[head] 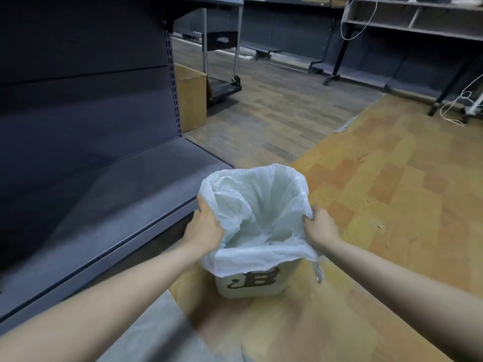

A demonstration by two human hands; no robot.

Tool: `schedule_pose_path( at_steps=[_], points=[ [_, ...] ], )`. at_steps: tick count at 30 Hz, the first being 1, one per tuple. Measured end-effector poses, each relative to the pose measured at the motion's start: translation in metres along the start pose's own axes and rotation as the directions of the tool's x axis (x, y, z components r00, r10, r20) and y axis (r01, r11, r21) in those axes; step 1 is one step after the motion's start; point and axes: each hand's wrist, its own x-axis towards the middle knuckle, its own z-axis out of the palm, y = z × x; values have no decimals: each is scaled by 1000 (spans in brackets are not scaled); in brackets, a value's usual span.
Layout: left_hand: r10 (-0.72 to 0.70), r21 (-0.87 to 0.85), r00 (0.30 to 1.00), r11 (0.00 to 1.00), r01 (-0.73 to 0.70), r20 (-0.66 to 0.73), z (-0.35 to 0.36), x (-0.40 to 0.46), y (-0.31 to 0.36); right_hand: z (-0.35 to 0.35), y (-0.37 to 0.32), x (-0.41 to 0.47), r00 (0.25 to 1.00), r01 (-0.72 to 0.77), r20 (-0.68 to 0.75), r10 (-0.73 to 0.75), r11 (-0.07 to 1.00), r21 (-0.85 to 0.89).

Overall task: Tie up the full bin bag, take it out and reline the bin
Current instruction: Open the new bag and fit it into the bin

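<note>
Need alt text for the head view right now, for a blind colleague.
Both hands hold the thin white plastic bin bag lining a small white bin on a wooden floor: left hand at its left rim, right hand bunching the right edge.

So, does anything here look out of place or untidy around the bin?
Mostly tidy. The white bag is folded over the near rim of the bin while both hands grip its sides, but one loose corner hangs down on the right. A small scrap lies on the floor to the right. Nothing looks spilled.
</note>
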Motion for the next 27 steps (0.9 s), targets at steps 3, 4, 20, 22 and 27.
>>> schedule_pose_path(
  at_steps=[3, 4, 20, 22, 27],
  points=[
    [-35, -74, 997, 997, 30, -65, 4, -2, -6, -6, 3, -3, 996, 40, 70, -49, 992, 123],
    [-56, -95, 996, 994, 50, -63, 5, -3, -6, -8, 4, -4, 995, 46, 85, -59, 989, 143],
    [970, 594, 212, 100, -798, 122, 5, -18, -37, -21, 51, -8, 167, 845, 268, -949, -3, -535],
    [986, 592, 158, 93, -801, 58, 10, -18, -39, -23, 60, -7, 137, 845, 277, -951, -34, -533],
    [998, 594, 65, 59, -802, -11, 11, -17, -43, -36, 64, -15, 97, 857, 252, -963, -48, -514]
  ],
)
